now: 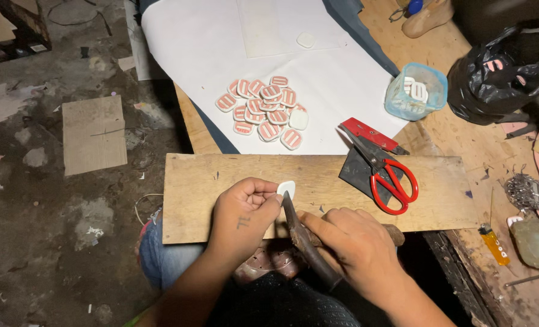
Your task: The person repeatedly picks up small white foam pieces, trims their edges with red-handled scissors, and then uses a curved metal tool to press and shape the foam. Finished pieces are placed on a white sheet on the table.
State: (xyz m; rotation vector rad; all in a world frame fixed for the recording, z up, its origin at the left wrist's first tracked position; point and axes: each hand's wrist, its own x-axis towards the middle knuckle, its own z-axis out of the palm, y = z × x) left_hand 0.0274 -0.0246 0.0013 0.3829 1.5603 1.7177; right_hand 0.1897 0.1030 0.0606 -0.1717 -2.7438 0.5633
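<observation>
While the left hand (pixel 245 209) pinched a white oval piece (pixel 285 188) at frame centre, right hand (pixel 357 245) fingers gripped a dark knife (pixel 299 233).

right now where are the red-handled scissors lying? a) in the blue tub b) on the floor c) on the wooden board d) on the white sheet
c: the red-handled scissors lie on a dark patch at the right part of the wooden board, clear of the blue tub and the white sheet.

Most of the white piece (pixel 286 188) inside the left hand (pixel 245 209); tool tip unclear.
</observation>
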